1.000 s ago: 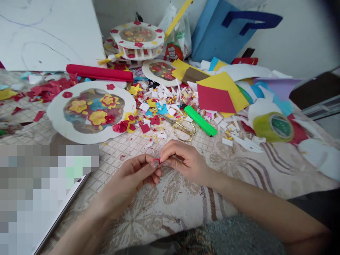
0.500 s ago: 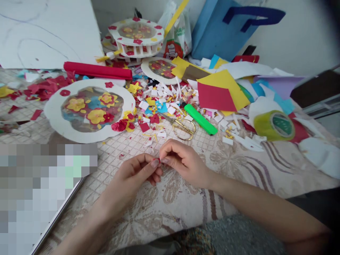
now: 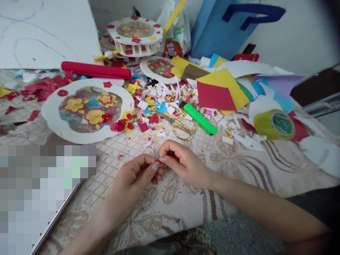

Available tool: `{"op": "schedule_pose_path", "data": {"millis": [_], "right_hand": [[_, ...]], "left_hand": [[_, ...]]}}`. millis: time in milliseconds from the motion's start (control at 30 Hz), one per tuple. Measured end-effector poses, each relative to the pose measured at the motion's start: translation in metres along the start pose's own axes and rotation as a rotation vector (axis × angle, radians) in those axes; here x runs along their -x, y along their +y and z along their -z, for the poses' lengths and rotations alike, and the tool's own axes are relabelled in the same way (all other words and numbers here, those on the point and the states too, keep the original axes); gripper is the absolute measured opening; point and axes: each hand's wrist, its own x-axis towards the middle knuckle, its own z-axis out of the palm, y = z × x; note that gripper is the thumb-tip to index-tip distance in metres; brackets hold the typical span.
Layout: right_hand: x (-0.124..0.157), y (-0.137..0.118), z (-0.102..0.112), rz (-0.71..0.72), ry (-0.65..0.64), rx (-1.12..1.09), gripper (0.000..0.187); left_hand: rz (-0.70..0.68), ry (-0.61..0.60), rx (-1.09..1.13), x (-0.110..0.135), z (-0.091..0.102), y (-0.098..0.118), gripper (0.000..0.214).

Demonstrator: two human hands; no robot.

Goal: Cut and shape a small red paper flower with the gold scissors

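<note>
**Pinching a tiny red piece (image 3: 157, 161) above patterned cloth**

Held at the fingertips, in front of the gold-looped scissors (image 3: 176, 123). Shows only as a small, vivid red edge, mostly hidden; cannot tell the full shape. Clamped between thumb and forefinger of the left hand (image 3: 136, 173), and pinched likewise by the right hand (image 3: 183, 163). Beneath, a beige woven tablecloth (image 3: 231, 161), gridded and flowered in brown. Beyond, a smooth green tool (image 3: 200, 119), a glossy yellow tape roll (image 3: 265, 124), and a white, wavy-rimmed disc (image 3: 50, 109) with see-through centre and layered blossoms (image 3: 95, 116).
</note>
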Motion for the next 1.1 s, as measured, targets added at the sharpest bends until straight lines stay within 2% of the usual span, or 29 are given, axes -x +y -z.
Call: {"op": "schedule_pose_path", "data": {"millis": [333,533,1100], "right_hand": [[0.0019,0.0013,-0.0018,0.005,0.011,0.007,0.006],[0.0013,-0.0004,-0.0031,0.027,0.031,0.048,0.006],[0.0029,0.0022,-0.0046,-0.011,0.052,-0.004,0.007]], "left_hand": [[0.087,0.039,0.027,-0.0002,-0.0021,0.0041,0.014],[0.076,0.068,0.013,-0.0018,-0.0036,0.0025,0.015],[0.080,0.013,0.113,-0.0007,-0.0023,-0.0001,0.020]]}}
